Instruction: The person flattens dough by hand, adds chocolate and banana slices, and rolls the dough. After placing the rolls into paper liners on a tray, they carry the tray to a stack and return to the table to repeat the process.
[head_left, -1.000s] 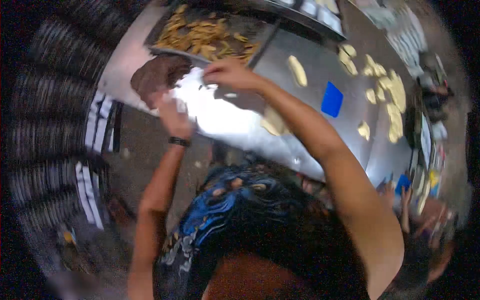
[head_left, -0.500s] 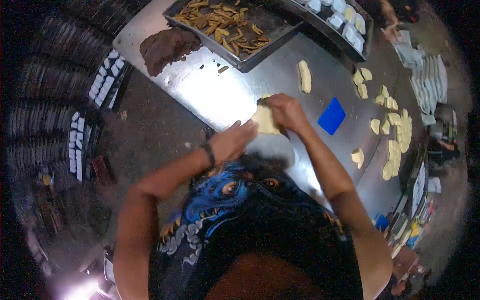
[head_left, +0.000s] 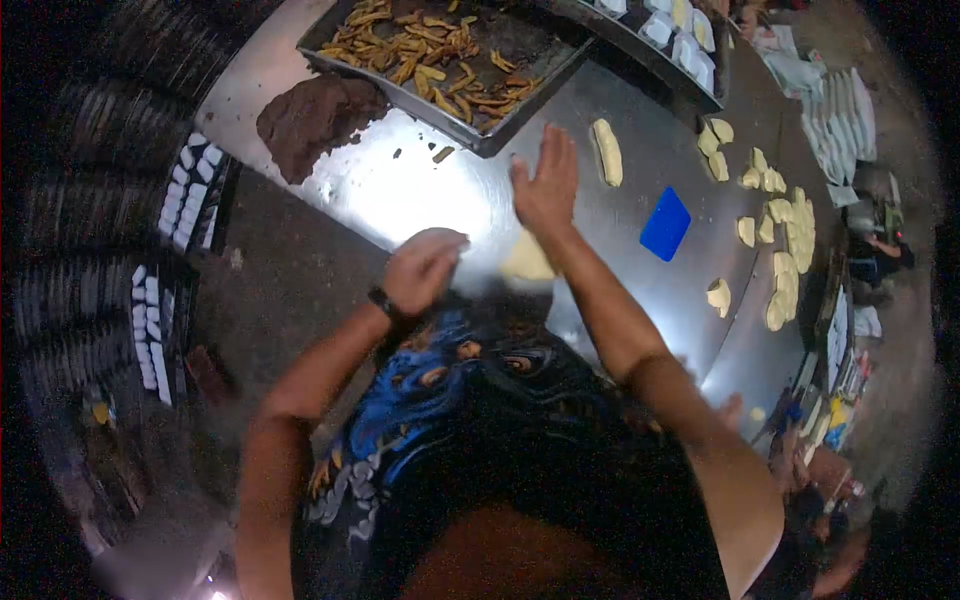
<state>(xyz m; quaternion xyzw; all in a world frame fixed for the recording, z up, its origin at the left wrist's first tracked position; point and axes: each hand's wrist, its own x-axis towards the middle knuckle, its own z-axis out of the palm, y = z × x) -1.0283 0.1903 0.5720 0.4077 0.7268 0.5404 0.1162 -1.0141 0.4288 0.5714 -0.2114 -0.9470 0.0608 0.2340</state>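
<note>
A flat piece of pale dough [head_left: 527, 260] lies on the metal table near its front edge, partly behind my right forearm. Just beyond it, my right hand [head_left: 547, 190] is over the tabletop with fingers stretched out and thumb apart, holding nothing visible. To the left of the dough, apart from it, is my left hand [head_left: 425, 268], wearing a dark wristband; its fingers are loosely bent and somewhat blurred, with nothing seen in them. A rolled length of dough [head_left: 607, 153] rests right of my right hand, and a blue scraper [head_left: 666, 224] lies farther right.
A large tray [head_left: 480, 145] of yellow-brown strips stands at the back, beside a dark brown lump [head_left: 315, 122]. Several dough pieces [head_left: 800, 230] lie at right. Another tray [head_left: 705, 95] holds white-wrapped items. Another person's hand [head_left: 733, 410] shows at the right table edge.
Both hands have come off the dough. My right hand moved away from me and opened out; my left hand drew back leftward. A co-worker's hand has appeared at lower right.
</note>
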